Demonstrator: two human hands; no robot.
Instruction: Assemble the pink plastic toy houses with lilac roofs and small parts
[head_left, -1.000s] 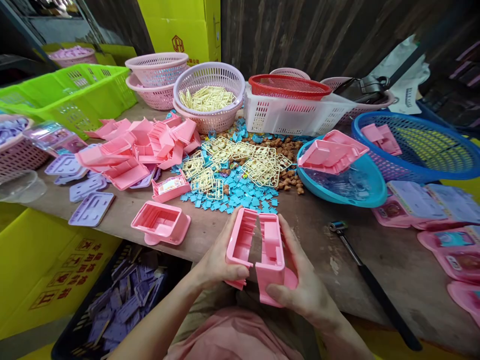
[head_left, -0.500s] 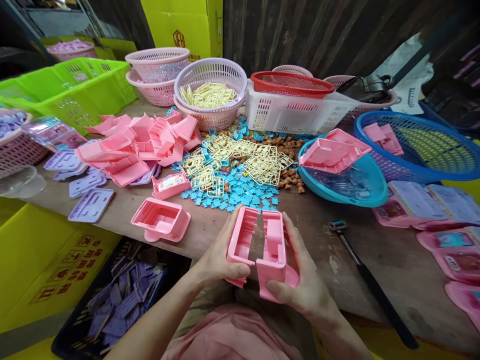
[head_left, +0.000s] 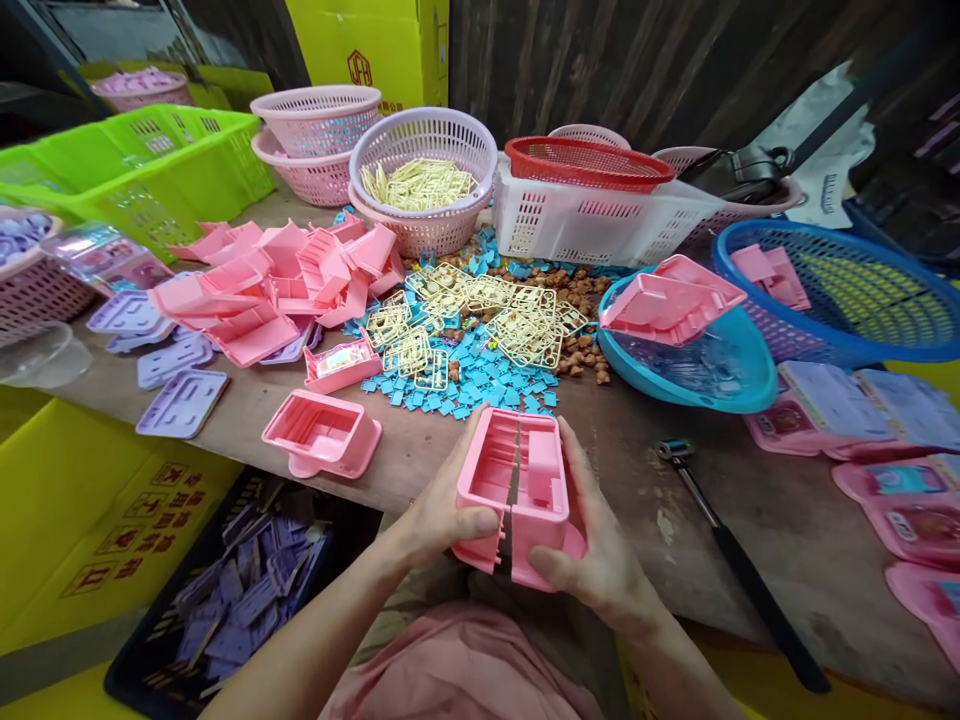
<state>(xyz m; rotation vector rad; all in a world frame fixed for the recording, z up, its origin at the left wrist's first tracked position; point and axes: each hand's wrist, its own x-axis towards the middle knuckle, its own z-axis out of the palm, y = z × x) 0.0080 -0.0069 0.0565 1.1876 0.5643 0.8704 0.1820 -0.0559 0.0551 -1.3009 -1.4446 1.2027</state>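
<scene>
My left hand [head_left: 448,507] grips the left pink plastic box half [head_left: 486,462], thumb on its near rim. In my right hand [head_left: 594,545] is the right pink plastic box half [head_left: 543,500], which has a small block moulded inside. The two halves face each other above the table's front edge, with a narrow gap between them that widens toward the bottom near me. To the left, a joined pink box [head_left: 321,435] rests on the table. Behind it lies a pink half with a printed insert [head_left: 341,365].
Loose pink halves [head_left: 277,280] are heaped at left beside purple trays [head_left: 184,402]. Blue pieces [head_left: 480,370] and cream frames [head_left: 525,325] spread across the middle. A black-handled hammer-like tool [head_left: 750,570] lies right, below a blue bowl [head_left: 761,385]. A dark crate [head_left: 150,650] stands below left.
My hands have brought the two pink halves closer together, so the gap between them has narrowed to a thin slit at the top. Other things stay where they were.
</scene>
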